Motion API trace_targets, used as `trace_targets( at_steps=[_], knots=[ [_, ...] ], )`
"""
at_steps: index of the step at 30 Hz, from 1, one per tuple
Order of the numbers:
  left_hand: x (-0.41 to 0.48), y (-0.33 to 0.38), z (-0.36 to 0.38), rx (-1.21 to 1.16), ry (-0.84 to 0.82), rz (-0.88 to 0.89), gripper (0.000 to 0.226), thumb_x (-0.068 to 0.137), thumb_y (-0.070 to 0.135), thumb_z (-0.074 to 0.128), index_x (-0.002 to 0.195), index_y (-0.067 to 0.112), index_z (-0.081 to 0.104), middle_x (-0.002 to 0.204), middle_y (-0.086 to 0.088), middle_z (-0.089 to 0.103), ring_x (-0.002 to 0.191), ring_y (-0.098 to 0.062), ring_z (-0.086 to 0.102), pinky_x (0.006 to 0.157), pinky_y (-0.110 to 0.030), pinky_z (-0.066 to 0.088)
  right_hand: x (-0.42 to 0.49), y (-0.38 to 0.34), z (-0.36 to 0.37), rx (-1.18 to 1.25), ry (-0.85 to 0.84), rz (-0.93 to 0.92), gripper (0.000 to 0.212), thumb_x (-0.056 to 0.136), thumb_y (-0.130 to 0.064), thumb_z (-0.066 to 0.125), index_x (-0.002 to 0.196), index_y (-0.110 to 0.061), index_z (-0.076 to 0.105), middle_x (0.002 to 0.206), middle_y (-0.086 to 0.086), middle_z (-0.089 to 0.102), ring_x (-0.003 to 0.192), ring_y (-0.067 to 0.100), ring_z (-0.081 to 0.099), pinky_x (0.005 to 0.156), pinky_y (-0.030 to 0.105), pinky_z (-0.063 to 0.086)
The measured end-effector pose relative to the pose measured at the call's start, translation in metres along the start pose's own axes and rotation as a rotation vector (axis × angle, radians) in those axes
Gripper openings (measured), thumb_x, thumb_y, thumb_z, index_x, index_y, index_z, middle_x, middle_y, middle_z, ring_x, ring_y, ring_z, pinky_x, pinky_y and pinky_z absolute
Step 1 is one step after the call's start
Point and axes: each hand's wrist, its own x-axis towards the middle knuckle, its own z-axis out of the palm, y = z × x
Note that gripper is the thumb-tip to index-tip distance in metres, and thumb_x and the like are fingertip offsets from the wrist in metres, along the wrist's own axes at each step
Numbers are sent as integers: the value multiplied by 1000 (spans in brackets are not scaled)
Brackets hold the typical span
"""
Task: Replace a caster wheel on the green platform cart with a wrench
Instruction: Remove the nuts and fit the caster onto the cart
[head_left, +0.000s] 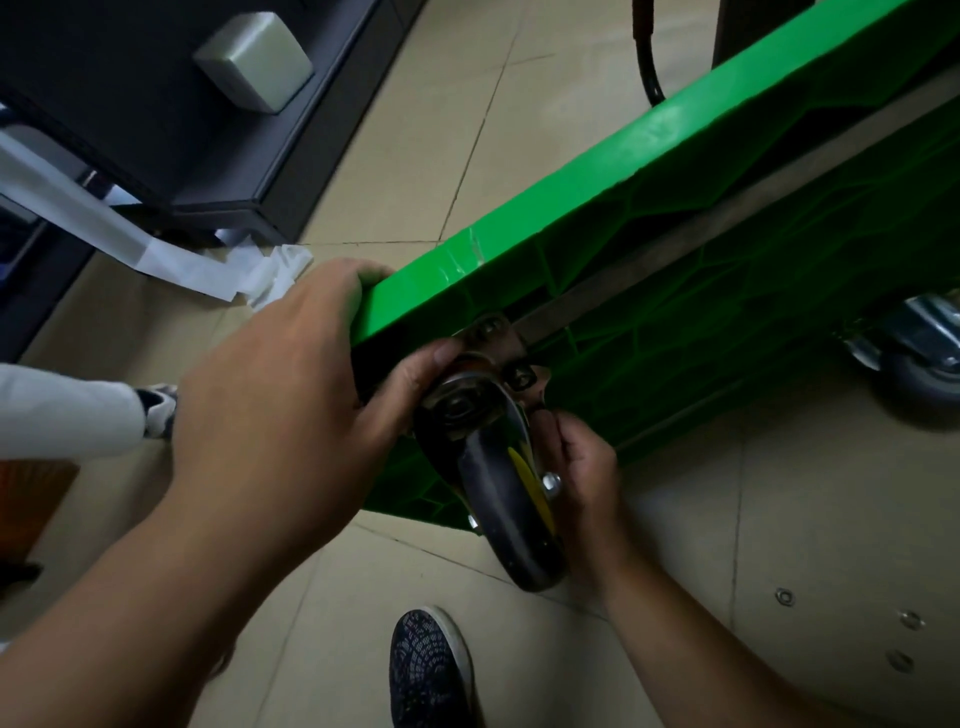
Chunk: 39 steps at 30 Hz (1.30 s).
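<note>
Under the tipped green platform cart (623, 171)
Steadying its edge in a gripping left hand (280, 395), pinching the mount of the caster wheel (506, 499) with right hand (582, 478).

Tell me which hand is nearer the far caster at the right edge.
Right. The right hand is at the near caster, left of the far caster; the left hand grips the cart, farther left.
</note>
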Motion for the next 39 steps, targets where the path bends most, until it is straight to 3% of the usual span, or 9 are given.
trace_targets(
  at_steps=[5,9,13,18,21,25,27,31,39],
  knots=[
    [-1,-2,2,15,-9,-18,53,91,74,44,122,32,52,94,12,54,78,-20,53,61,-37,42,3,-3,2,15,22,65,36,85,-62,52,78,-30,67,68,-5,62,70,26,62,71,50,54],
    [0,-2,1,9,6,3,55,90,70,47,123,27,56,93,13,51,75,-16,48,55,-27,28,4,-8,-6,-87,7,-27,43,89,-62,46,82,-24,65,68,5,62,64,23,61,60,46,50],
    [0,-3,1,6,18,24,53,89,69,48,122,28,56,91,16,47,75,-13,44,55,-29,25,6,-9,-7,-101,15,-20,46,88,-61,46,80,-19,63,67,6,61,63,17,57,59,45,49],
    [0,-7,3,18,43,54,54,90,71,47,121,27,56,91,17,46,74,-13,46,59,-31,33,12,-9,-4,-50,-55,80,52,83,-66,50,84,-16,62,77,21,61,73,40,62,69,61,52],
    [0,-9,5,27,62,57,55,92,74,48,120,27,56,89,17,48,73,-12,46,59,-31,32,9,-17,-1,-44,-76,173,50,82,-69,46,83,-22,63,77,15,64,80,42,64,74,61,53],
    [1,-11,5,39,70,47,58,88,75,42,120,29,57,88,13,55,72,-17,50,59,-32,35,8,-23,-1,161,-92,365,30,99,-37,54,75,-22,66,74,-2,69,80,25,66,90,50,53],
    [2,-11,5,31,70,47,57,88,75,43,122,31,56,90,8,61,75,-21,56,61,-34,39,8,-24,-1,151,-62,336,35,96,-48,51,77,-22,66,78,4,70,85,31,67,87,52,54],
    [6,-12,7,-2,48,53,56,87,75,43,126,36,49,95,15,52,77,-19,56,64,-40,51,8,-29,0,-129,-54,201,66,70,-81,30,81,-25,62,83,14,67,84,38,64,79,56,54],
    [8,-10,11,36,59,20,66,87,80,41,127,31,56,95,14,54,81,-22,60,68,-45,53,16,-15,-10,-200,-48,96,72,77,-82,27,95,-22,61,83,16,67,82,39,65,74,55,53]
  ],
)
